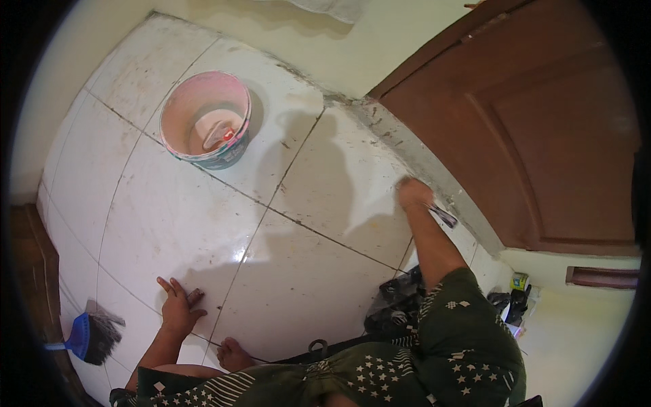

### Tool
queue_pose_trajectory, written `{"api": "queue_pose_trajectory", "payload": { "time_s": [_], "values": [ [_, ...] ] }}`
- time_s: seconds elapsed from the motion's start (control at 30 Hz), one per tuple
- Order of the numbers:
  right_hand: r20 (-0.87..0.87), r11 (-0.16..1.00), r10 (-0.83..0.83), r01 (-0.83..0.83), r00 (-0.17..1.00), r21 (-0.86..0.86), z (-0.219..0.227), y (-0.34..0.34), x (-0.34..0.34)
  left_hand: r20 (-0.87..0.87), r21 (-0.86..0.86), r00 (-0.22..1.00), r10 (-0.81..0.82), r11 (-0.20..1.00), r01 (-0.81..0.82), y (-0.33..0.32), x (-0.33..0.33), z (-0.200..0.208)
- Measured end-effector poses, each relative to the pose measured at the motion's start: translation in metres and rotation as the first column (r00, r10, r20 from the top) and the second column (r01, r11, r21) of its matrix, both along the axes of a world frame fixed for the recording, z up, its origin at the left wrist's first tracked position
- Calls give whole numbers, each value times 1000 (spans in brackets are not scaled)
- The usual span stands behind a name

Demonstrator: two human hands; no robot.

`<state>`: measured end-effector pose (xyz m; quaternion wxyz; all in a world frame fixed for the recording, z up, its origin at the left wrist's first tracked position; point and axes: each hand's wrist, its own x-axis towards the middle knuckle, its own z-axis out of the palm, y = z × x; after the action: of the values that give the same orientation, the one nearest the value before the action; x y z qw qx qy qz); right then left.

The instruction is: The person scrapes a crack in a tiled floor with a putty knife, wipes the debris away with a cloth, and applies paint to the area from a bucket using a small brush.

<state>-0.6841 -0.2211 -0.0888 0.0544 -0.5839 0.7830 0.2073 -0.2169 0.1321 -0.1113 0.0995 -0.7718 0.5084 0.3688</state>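
My right hand (pixel 412 193) is closed in a fist low over the white tiles, close to the grey strip at the foot of the door. From its wrist side sticks out the dark, shiny handle of a hand tool (pixel 444 216); the tool's other end is hidden, and the hand is slightly blurred. My left hand (pixel 178 308) lies on the floor tiles (pixel 285 298) with its fingers spread. Dark specks and smears dot the tiles around both hands, densest along the wall and the door sill (pixel 397 136).
A bucket (pixel 180 112), pinkish inside and green outside, stands ahead with a clear plastic piece and something red in it. At left lies a blue broom head (pixel 80 337). A black plastic bag (pixel 390 308) sits by my right leg. A brown door (pixel 515 129) bounds the right.
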Motion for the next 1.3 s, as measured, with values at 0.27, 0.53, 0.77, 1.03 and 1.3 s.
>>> {"api": "queue_pose_trajectory", "payload": {
  "time_s": [0.27, 0.53, 0.77, 1.03, 1.3],
  "values": [
    [45, 981, 192, -190, 980, -31, -27, 1, -14, 7, 7, 1000, -15, 1000, 15, 4, 2, 6],
    [-67, 977, 214, -214, 975, -2, -90, -3, -13, 62, 145, 995, -76, 987, 67, -17, -5, 11],
    [7, 996, 88, -87, 996, -1, 6, 16, -13, 18, 78, 1000, 17, 997, -18, -17, -10, 14],
    [-9, 971, 231, -230, 973, 62, -9, 13, -32, -13, -15, 996, 91, 996, -91, -8, -7, 14],
    [-34, 899, 431, -433, 902, -65, -53, 14, -41, 14, 35, 998, -65, 997, 65, -11, -6, 15]
  ]
}}
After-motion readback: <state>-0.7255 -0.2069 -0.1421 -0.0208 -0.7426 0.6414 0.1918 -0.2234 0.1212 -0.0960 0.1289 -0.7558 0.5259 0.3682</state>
